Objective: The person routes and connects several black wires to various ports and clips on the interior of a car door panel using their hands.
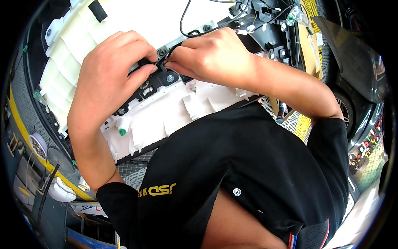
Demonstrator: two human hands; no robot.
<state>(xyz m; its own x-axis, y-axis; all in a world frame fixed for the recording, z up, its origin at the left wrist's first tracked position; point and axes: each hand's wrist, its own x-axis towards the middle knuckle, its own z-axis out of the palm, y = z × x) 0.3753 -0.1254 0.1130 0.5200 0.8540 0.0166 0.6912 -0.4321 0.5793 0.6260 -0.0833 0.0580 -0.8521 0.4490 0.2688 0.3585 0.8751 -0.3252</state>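
Black bracket point(156, 81), dark wiring point(168, 57).
Left hand point(112, 70) half-curled at ten o'clock, hold unclear; right hand point(209, 54) pinched wiring at twelve.

Over my feed, the white panel point(174, 123) reads as smooth plastic and the black strip point(156, 84) beside it as matt moulded plastic, with a shiny metal bolt point(170, 78). I see a soft-looking, matt cream pad point(72, 58), a smooth rubbery cable point(180, 25), dull cardboard point(308, 54), glossy clear film point(296, 16) and matt shirt cloth point(257, 153).
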